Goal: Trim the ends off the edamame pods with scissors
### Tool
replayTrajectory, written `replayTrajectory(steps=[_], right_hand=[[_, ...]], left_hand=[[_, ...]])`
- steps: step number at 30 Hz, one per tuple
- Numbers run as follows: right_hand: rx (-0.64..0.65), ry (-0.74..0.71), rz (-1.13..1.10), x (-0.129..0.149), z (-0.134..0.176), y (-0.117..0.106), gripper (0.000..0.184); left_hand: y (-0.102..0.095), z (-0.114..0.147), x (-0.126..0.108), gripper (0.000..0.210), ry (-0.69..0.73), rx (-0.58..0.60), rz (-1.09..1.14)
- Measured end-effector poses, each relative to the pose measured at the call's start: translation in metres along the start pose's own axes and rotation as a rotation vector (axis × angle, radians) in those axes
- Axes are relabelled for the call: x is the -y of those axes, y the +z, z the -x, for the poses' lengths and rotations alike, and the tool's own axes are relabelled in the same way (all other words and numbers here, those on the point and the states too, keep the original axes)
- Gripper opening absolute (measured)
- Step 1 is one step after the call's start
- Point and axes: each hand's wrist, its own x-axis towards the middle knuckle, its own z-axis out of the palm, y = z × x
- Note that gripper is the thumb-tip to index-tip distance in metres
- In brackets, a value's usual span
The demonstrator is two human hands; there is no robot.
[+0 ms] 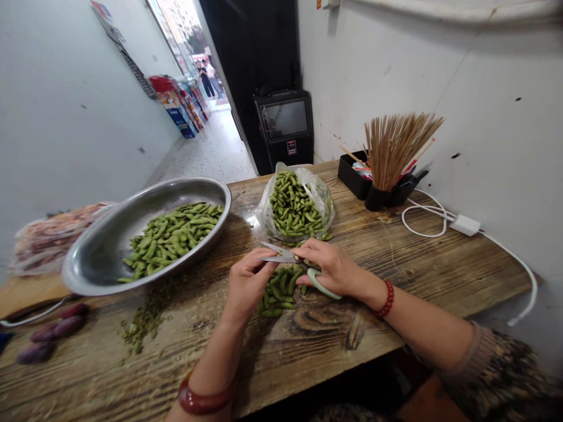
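In my right hand [328, 266] is a pair of scissors [285, 258] with pale green handles, its blades parted and pointing left. My left hand [253, 278] is closed in a pinch right at the blades; whatever sits between its fingertips is hidden. Below both hands lies a small heap of green edamame pods [281, 287] on the wooden table [316, 363]. Just beyond them stands an open clear plastic bag [325, 202] full of pods. A wide steel basin [105, 252] to the left holds more pods, gathered on its right side.
Green trimmings [145, 322] lie scattered by the basin. Dark red-purple oval things [57, 328] and a bag of pinkish meat [57, 234] are at far left. Skewers [391, 152] stand in a black holder at back right, near a white cable [510, 252]. A wall borders the right.
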Motion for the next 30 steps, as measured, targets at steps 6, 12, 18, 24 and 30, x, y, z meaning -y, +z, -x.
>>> replayTrajectory(steps=[6, 12, 18, 24, 30], right_hand=[[-0.016, -0.021, -0.042, -0.004, 0.000, 0.003, 0.053], [-0.003, -0.031, -0.043, -0.006, 0.001, 0.002, 0.047], [0.036, -0.009, -0.063, -0.008, 0.001, 0.002, 0.044], [-0.092, 0.094, -0.147, -0.012, -0.002, 0.005, 0.040], [-0.133, 0.154, -0.191, -0.012, -0.002, 0.004, 0.041]], left_hand=[[0.000, 0.000, -0.001, 0.008, 0.012, 0.010, -0.013], [-0.001, -0.001, -0.004, 0.008, -0.010, 0.048, -0.022], [0.000, -0.001, -0.008, 0.010, -0.094, 0.060, 0.001], [0.002, 0.001, -0.011, 0.018, -0.287, 0.010, 0.204], [-0.001, -0.002, -0.017, 0.013, -0.337, -0.002, 0.568]])
